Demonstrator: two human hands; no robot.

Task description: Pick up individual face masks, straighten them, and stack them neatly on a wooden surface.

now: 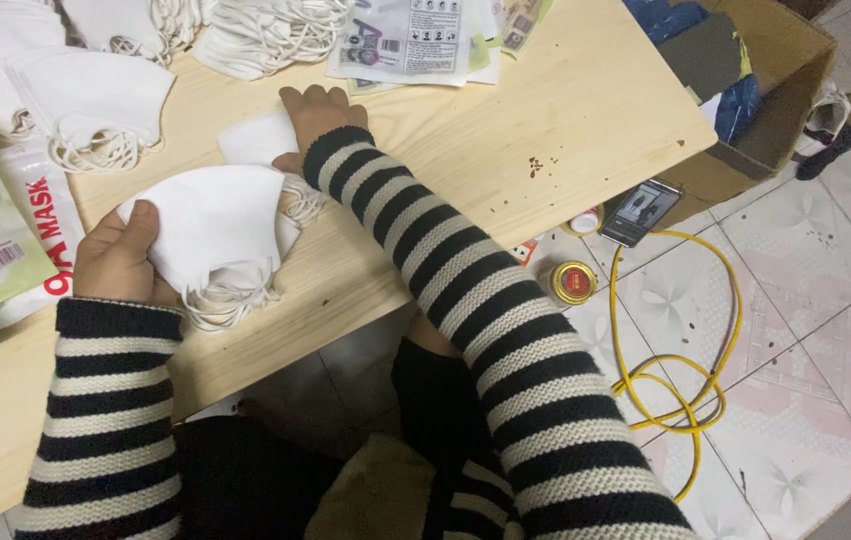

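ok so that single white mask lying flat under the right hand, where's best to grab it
Probably by its near left edge, coming in from the left. The single white mask lies flat on the table, with the right hand covering its right side, so only the left part is free. A pinch with fingers at that bare edge should lift it.

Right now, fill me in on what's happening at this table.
A person in striped sleeves sits at a wooden table. The left hand grips a stack of white face masks, ear loops dangling. The right hand lies flat on a single white mask farther up the table. More masks and packets lie along the far edge.
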